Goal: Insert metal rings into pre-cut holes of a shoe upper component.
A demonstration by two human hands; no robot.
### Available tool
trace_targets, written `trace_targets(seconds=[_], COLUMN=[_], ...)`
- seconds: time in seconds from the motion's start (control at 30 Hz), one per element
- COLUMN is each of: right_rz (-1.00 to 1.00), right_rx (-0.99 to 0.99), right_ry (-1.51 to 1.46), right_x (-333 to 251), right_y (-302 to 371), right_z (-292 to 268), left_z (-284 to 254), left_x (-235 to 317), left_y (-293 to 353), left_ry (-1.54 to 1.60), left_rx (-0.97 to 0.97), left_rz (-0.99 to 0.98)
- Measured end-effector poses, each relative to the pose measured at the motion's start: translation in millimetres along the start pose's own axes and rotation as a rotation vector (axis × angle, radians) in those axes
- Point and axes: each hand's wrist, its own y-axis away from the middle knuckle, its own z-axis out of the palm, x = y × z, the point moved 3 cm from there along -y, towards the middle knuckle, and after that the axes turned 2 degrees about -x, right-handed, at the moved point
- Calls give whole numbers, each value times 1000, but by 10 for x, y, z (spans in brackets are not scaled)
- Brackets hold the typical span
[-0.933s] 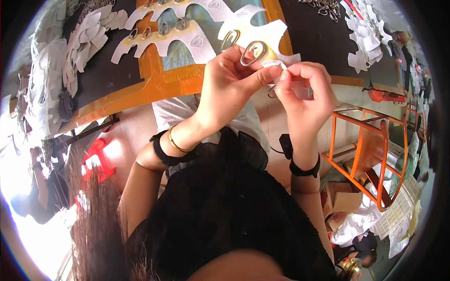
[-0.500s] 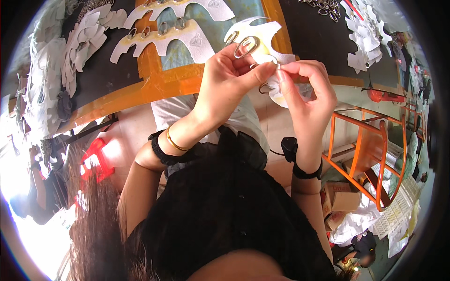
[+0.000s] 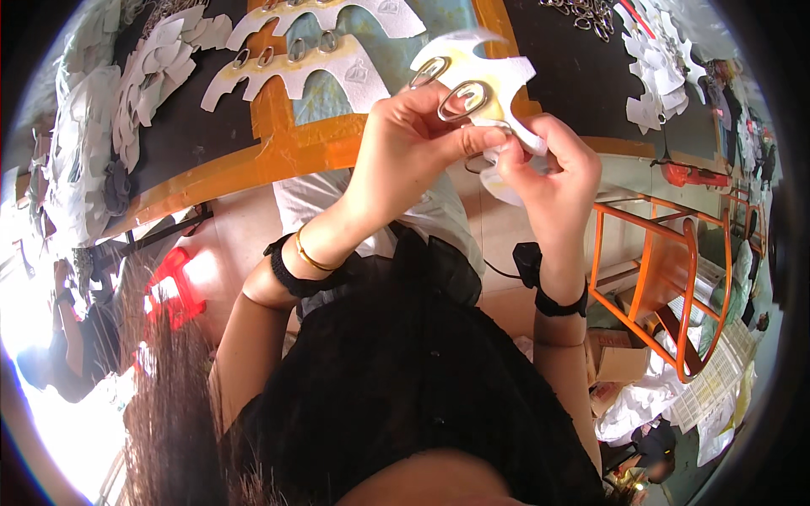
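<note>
We see both hands up at the near edge of the surface (image 3: 574, 88), centre-right, sharing one white scalloped piece (image 3: 510, 78). Left hand (image 3: 413, 139): thumb and fingers clamped on the piece's near side. Right hand (image 3: 553, 164): thumb and finger pinched on its lower right rim, tips nearly touching the left thumb. Piece is held up in the air, tilted, overlapping the orange tape (image 3: 261, 160) of the near edge in our view; its lower part hangs behind the right fingers. Two metal rings (image 3: 487, 95) stand out on its left side; a third ring shows below the thumbs, partly hidden. Left of the hands, we get the front laid-out piece (image 3: 363, 78), four rings along its far side, with a second laid-out piece (image 3: 390, 17) toward the far edge. White stack (image 3: 160, 80) sits near the left edge, another stack (image 3: 654, 80) near the right edge, loose rings (image 3: 584, 15) at the far right. Black surface runs between hands and right stack, giving sideways room. Orange stool (image 3: 662, 266) stands beyond the near right corner.
</note>
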Motion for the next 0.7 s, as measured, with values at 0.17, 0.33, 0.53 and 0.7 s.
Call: trace_targets(seconds=[0.17, 0.33, 0.53, 0.7], right_rz=[157, 367, 49, 26], right_rx=[-116, -267, -42, 42], right_ry=[-407, -806, -120, -324], right_x=[16, 51, 163, 18], right_y=[21, 43, 88, 17], right_z=[18, 89, 38, -23], left_z=[-6, -19, 16, -52], left_x=[-45, -218, 42, 31], left_y=[-17, 18, 12, 12], left_ry=[466, 938, 64, 42], left_rx=[-256, -379, -37, 2], left_rz=[-367, -646, -153, -180])
